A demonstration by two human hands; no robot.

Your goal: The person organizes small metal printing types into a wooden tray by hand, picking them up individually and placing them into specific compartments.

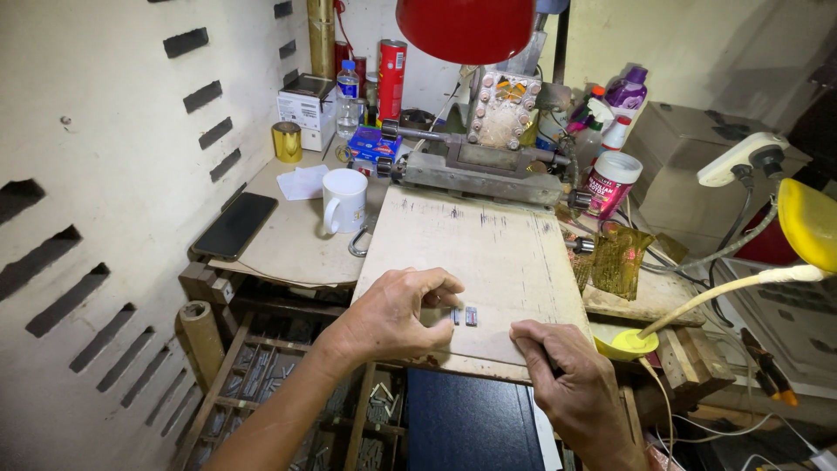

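Head view: left hand (pixel 392 316) pinched loosely at two small metal blocks (pixel 464 316) lying on board (pixel 471 253), right hand (pixel 567 375) curled, empty, braced on board edge; mug (pixel 344 200) behind on table (pixel 288 244).

Two small metal blocks (pixel 464 316) stand side by side, touching, near the front edge of the pale wooden board (pixel 488 253), short grey pieces.
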